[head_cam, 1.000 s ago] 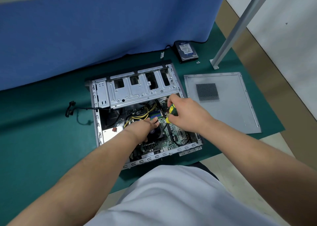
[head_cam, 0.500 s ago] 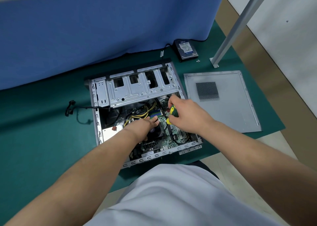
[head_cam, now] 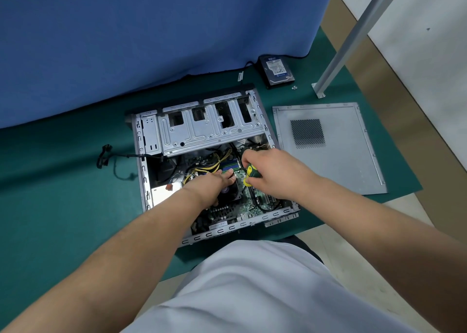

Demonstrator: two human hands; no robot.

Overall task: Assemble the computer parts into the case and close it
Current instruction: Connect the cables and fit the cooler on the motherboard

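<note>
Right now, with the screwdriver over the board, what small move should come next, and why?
Probably keep turning the screwdriver: the right hand grips it upright over the motherboard, while the left hand rests on the cooler fan beside it.

Even bright overhead light, soft shadows, wide-angle bending at edges, mostly sharp

blue partition behind | green mat | metal post | floor tan, perhaps tiled
</note>
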